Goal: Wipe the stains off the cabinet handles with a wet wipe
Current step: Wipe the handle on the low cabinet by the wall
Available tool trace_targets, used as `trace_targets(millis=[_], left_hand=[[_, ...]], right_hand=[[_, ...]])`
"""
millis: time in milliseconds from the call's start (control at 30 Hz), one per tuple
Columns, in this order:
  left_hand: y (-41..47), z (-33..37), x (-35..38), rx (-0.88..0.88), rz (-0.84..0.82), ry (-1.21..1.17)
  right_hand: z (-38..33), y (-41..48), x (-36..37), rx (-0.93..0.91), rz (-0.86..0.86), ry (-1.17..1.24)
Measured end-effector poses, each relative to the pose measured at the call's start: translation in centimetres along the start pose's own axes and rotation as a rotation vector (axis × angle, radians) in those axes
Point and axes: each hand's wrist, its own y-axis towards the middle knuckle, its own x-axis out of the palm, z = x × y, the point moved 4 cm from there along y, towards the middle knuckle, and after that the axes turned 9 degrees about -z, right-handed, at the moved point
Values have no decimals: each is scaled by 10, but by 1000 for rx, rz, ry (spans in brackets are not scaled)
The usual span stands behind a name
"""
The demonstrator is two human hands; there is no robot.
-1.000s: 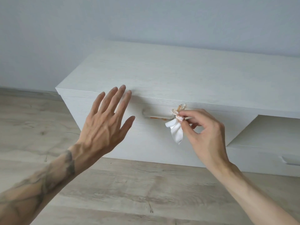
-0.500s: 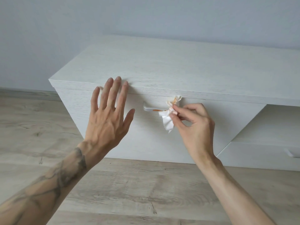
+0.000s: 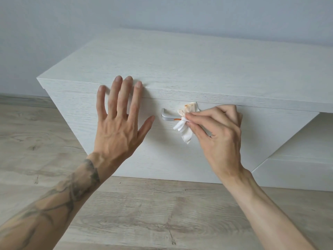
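Forearms rise from the bottom corners of the frame over the pale plank floor (image 3: 144, 213), the tattooed one at lower left. Further in, left of centre, the left hand (image 3: 119, 123) is flat and released, its fingers straight and spread and holding nothing. Its fingertips reach the top front edge of the cabinet (image 3: 180, 60); I cannot tell whether they press on it or hover just off it. To my eye it looks ready to steady the cabinet.

Right of centre, the right hand (image 3: 221, 138) is curled and pinches a bunched wet wipe (image 3: 183, 131) between thumb and forefinger. It holds the wipe against the right part of the silver handle (image 3: 168, 117) on the cabinet front. The wipe's upper flap carries orange-brown smears, so some dirt has come off. A short orange stain (image 3: 176, 119) shows on the bar just left of the wipe, so I'd say this handle is partly cleaned, not finished. The handle's bare left end looks clean. No other handle is in view, so any others are left to do.

Behind the cabinet stands a plain grey wall (image 3: 162, 15).
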Motion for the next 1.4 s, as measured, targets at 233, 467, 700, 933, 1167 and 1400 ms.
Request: trace_targets(millis=[233,467,700,933,1167,1400], left_hand=[[0,2,18,-16,85,-12],[0,1,18,-6,103,-24],[1,0,18,-16,112,-37],[1,2,17,-31,108,-54],[2,3,15,-42,116,-41],[1,2,16,-29,112,-41]], right_hand=[[9,-10,-4,37,27,20],[13,-10,-10,-7,-2,-22],[-6,1,8,-17,-2,8],[-3,-8,4,69,36,-7],[-12,1,12,1,-7,-34],[-29,9,25,-22,-11,-43]])
